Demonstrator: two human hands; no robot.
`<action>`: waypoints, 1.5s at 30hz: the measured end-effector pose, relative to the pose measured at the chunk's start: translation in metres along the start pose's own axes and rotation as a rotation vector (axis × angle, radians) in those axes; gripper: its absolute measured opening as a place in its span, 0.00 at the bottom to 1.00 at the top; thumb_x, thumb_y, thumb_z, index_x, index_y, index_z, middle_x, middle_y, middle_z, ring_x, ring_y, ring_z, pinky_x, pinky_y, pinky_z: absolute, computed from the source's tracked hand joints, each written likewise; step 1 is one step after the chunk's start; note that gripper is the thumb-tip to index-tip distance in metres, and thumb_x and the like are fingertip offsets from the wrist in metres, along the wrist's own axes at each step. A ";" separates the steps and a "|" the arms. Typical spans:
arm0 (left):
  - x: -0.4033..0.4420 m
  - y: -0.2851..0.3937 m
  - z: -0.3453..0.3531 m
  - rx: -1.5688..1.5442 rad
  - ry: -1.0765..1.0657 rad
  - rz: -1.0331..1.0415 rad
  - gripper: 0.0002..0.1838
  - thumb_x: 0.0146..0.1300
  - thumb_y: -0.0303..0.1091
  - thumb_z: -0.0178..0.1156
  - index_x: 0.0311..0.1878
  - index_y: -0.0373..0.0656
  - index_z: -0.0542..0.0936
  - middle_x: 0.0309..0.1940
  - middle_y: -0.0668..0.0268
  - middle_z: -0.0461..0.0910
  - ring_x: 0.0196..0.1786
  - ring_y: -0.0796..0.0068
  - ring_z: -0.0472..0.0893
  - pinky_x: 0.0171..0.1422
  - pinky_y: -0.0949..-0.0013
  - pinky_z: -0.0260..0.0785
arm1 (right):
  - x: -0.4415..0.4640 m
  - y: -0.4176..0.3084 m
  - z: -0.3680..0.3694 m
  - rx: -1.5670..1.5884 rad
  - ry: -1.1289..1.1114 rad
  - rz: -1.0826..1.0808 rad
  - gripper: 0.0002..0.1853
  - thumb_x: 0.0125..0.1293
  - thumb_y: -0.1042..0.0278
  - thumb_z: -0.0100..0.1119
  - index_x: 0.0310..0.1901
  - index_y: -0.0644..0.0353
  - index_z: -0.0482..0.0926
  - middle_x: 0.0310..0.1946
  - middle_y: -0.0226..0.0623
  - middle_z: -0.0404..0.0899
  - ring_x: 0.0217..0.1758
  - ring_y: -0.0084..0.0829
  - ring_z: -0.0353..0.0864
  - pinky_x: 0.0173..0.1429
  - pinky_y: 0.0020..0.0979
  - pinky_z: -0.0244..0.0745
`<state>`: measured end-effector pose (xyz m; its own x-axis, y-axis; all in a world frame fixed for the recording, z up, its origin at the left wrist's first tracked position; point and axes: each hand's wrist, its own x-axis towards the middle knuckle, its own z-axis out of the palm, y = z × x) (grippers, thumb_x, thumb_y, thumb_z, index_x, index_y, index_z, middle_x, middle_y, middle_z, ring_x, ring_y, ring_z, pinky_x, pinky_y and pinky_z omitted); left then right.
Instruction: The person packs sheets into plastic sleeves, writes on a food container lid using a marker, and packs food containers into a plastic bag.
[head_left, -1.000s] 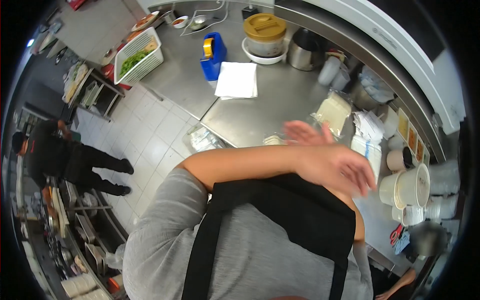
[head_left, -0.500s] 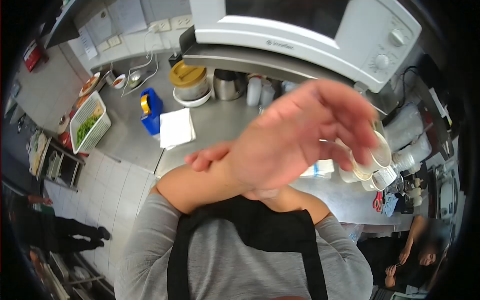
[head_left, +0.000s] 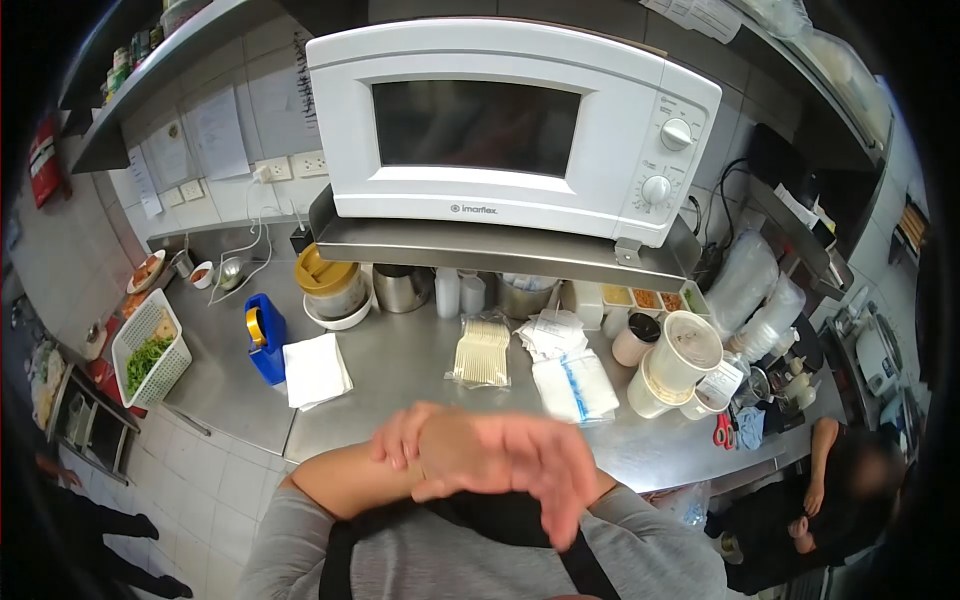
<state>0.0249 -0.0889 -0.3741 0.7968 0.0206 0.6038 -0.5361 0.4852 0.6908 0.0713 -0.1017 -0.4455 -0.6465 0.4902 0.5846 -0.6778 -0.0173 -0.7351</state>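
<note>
My two forearms cross in front of my apron (head_left: 490,515). My left hand (head_left: 535,465) is held out toward the right, somewhat blurred, with its fingers apart and nothing in them. My right hand (head_left: 400,440) wraps its fingers round my left forearm (head_left: 345,478) near the wrist; the right forearm is mostly hidden behind. Beyond the hands on the steel counter (head_left: 400,375) lie a clear pack of thin pale sticks (head_left: 481,350) and a folded white pack with a blue stripe (head_left: 575,387). A stack of white sheets (head_left: 317,370) lies to their left.
A white microwave (head_left: 480,190) stands on a shelf above the counter. At left are a blue tape dispenser (head_left: 265,340) and a basket of greens (head_left: 150,350). White tubs (head_left: 687,350) and red scissors (head_left: 723,430) sit at right. One person (head_left: 800,520) is at right, another (head_left: 90,520) at left.
My left hand has come down and closer to my body, its fingers still apart. My right hand stays on the left forearm, now nearer the wrist. The view has tilted up, showing more microwave.
</note>
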 end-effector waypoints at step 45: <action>-0.225 -0.062 -0.124 1.320 1.305 -0.894 0.20 0.57 0.50 0.64 0.42 0.42 0.84 0.34 0.58 0.85 0.38 0.60 0.83 0.47 0.62 0.73 | -0.080 0.076 -0.138 -1.151 0.547 0.591 0.08 0.56 0.75 0.66 0.37 0.65 0.81 0.27 0.33 0.82 0.28 0.20 0.78 0.38 0.23 0.76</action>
<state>-0.0866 -0.0152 -0.6024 0.2610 0.9525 -0.1568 0.6715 -0.0625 0.7384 0.1193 -0.0222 -0.5955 -0.3352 0.9384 0.0842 0.4774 0.2462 -0.8435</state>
